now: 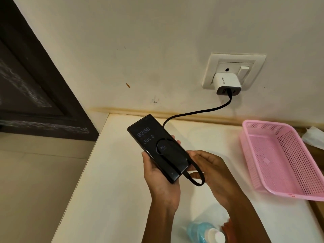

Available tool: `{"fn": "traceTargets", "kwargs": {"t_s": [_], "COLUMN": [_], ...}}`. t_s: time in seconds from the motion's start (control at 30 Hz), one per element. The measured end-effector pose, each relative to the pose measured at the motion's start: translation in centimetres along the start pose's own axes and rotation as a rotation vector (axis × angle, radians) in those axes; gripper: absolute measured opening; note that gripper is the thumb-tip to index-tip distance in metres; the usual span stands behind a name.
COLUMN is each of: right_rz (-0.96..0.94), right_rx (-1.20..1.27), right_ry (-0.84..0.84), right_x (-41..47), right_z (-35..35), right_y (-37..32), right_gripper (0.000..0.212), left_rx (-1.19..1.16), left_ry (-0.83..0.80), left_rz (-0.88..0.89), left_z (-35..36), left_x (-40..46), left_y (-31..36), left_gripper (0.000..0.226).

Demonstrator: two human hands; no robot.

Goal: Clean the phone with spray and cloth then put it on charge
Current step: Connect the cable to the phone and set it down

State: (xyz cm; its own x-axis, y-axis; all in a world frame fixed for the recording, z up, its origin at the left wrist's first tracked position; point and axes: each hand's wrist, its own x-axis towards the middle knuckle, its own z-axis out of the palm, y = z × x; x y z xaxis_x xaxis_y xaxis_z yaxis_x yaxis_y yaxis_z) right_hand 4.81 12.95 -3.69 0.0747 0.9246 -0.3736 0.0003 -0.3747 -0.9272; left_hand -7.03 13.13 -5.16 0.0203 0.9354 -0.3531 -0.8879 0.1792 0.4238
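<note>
A black phone (150,142) with its screen lit, showing a clock, a date and a charge ring, rests in my left hand (160,183), which grips it from below. A black cable (192,114) runs from the white charger (228,83) in the wall socket down behind the phone, loops, and ends in the phone's bottom edge. My right hand (212,171) is beside that bottom edge with its fingers curled around the cable loop. A blue-and-white spray bottle (205,233) stands at the bottom edge of the view. I see no cloth for certain.
A pink perforated plastic basket (280,186) sits on the white counter (114,199) at right, with white crumpled material (313,136) behind it. The counter's left edge drops off beside a dark door (35,85). The socket plate (233,67) carries a switch.
</note>
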Motion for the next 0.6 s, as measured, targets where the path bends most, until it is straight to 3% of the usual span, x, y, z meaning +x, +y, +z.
{"fn": "traceTargets", "kwargs": {"t_s": [0.4,0.6], "right_rz": [-0.037,-0.032], "right_rx": [0.079,0.051], "right_ry": [0.112,0.122], "right_x": [0.4,0.2], "right_z": [0.1,0.2], "right_y": [1.0,1.4], "right_gripper": [0.02,0.02], "left_rx": [0.103,0.137], "left_ry": [0.093,0.245], "left_rz": [0.0,0.001], "left_z": [-0.1,-0.2], "left_x": [0.3,0.7], "left_y": [0.3,0.2], "left_gripper": [0.06,0.053]}}
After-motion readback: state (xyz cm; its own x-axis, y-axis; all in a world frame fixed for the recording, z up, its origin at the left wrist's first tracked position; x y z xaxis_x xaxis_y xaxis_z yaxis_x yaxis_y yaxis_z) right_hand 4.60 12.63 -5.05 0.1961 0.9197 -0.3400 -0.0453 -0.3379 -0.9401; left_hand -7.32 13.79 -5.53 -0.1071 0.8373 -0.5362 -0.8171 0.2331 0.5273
